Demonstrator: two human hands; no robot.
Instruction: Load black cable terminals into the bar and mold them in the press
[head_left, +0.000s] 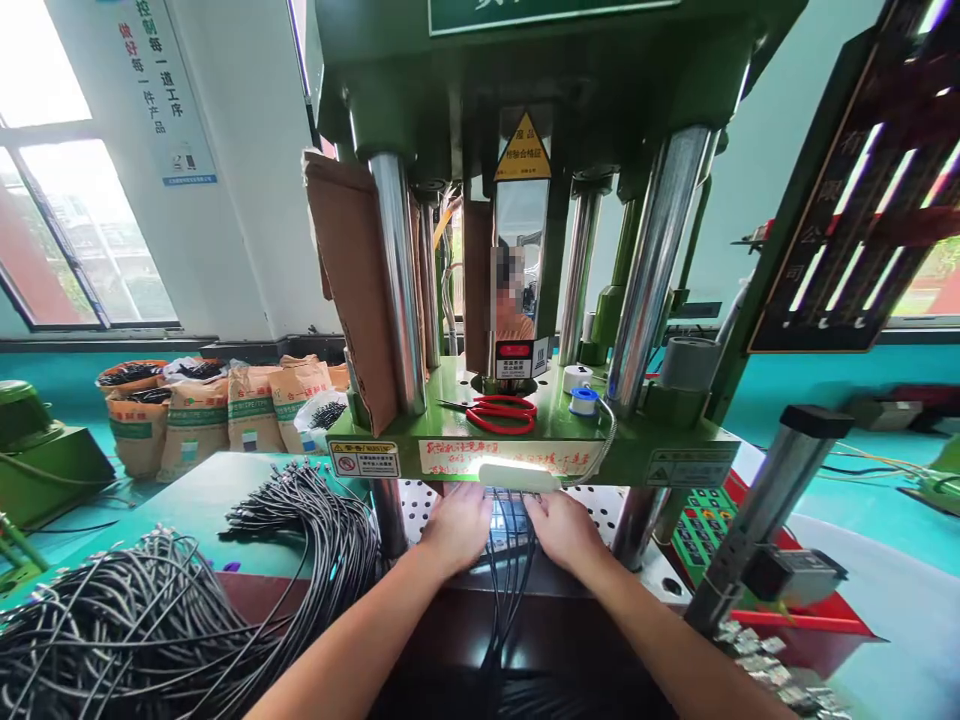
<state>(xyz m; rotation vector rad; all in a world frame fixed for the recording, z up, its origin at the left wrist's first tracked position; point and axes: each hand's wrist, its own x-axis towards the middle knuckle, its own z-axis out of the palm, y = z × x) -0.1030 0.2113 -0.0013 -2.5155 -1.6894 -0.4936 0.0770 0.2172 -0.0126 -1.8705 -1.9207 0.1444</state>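
Note:
My left hand (pixel 459 530) and my right hand (pixel 568 530) reach in under the front plate of a green press (pixel 637 432), one on each side of several thin black cables (pixel 511 560). The cables run from the lit gap under the plate down toward me. The fingertips of both hands are hidden at the plate's lower edge, so what they touch or grip cannot be made out. A bright lamp bar (pixel 519 478) sits just above the hands. Red-handled scissors (pixel 501 414) lie on the plate beside a blue-and-white spool (pixel 583 402).
Two heaps of black cables, a looped one (pixel 135 620) and an upright bundle (pixel 322 530), lie on the left table. A control box (pixel 705 530) with buttons and a metal post (pixel 772 500) stand at right. Metal parts (pixel 780 665) lie lower right. Filled sacks (pixel 195 410) stand behind.

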